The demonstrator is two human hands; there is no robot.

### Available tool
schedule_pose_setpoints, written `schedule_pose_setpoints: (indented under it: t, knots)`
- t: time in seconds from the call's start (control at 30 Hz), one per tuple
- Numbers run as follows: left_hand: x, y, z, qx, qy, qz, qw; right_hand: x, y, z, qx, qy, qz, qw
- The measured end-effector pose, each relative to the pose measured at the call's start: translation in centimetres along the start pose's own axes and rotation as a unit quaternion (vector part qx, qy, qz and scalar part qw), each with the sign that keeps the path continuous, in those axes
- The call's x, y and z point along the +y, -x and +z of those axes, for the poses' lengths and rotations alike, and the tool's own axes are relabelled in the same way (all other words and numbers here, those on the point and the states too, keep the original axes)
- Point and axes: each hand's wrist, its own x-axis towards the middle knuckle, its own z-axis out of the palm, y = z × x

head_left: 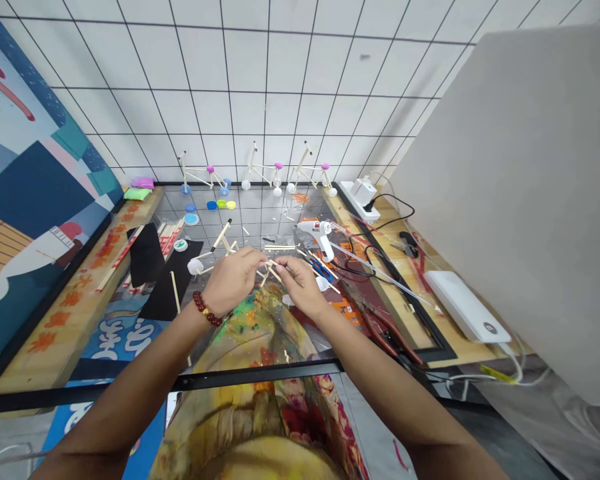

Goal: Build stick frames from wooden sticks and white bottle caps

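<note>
My left hand [236, 279], with a beaded bracelet [207, 309] at the wrist, pinches a small joined piece of thin wooden sticks [267, 272] over the glossy tabletop. From the other side, the fingertips of my right hand [300, 284] close on the same piece. How the sticks meet is partly hidden by my fingers. Just beyond my left hand, a partly built stick frame [222, 237] has a dark-tipped crossbar and a white cap [195, 267] at its side. A white glue gun [319, 235] rests beyond my right hand, near blue-handled cutters [322, 269].
Three stick bicycle models [264, 175] stand along the tiled wall. Coloured caps [221, 205], packed sticks [170, 235] and black sheets [166, 293] lie to the left. On the right are red-handled pliers [387, 330], cables, a power strip [359, 200] and a white power bank [466, 305].
</note>
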Motion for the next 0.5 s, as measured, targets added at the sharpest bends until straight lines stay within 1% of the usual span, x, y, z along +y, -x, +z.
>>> schedule_pose_setpoints:
  t: [0.17, 0.37, 0.5]
  knots:
    - [0.16, 0.03, 0.02, -0.004, -0.013, -0.002, 1.0, 0.37, -0.09, 0.4, 0.001, -0.066, 0.023, 0.998]
    - [0.25, -0.09, 0.43, 0.008, 0.009, -0.006, 1.0, 0.44, -0.17, 0.33, 0.003, -0.068, 0.026, 0.997]
    - [-0.03, -0.14, 0.54, 0.014, 0.013, -0.014, 1.0, -0.11, 0.1, -0.07, -0.008, -0.044, 0.006, 0.999]
